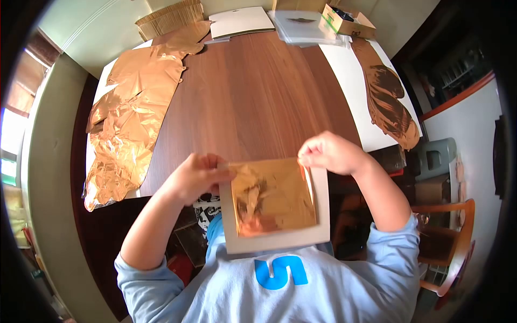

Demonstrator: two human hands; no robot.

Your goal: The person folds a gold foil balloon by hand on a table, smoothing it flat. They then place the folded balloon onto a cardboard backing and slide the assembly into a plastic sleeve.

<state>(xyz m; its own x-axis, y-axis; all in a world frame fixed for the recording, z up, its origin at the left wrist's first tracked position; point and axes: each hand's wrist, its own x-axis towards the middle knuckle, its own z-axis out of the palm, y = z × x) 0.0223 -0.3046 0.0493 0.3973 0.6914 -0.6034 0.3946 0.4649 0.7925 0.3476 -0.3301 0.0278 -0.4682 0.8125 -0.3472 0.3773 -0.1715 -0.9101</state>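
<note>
A square sheet of shiny gold foil [274,199] lies over a pale, off-white board [321,215] at the table's near edge, close to my body. The board shows around the foil at the left, right and bottom. My left hand [202,175] pinches the upper left corner, its fingertips slightly blurred. At the upper right corner, my right hand [331,153] pinches the foil's edge between thumb and fingers. The foil looks wrinkled on its left half.
Crumpled gold foil [132,107] covers the left side of the brown table [253,97]. More foil [385,91] lies on the right. White boards [241,22], clear plastic sheets [304,27] and an open box [350,22] stand at the back. A wooden chair [458,247] is at the right.
</note>
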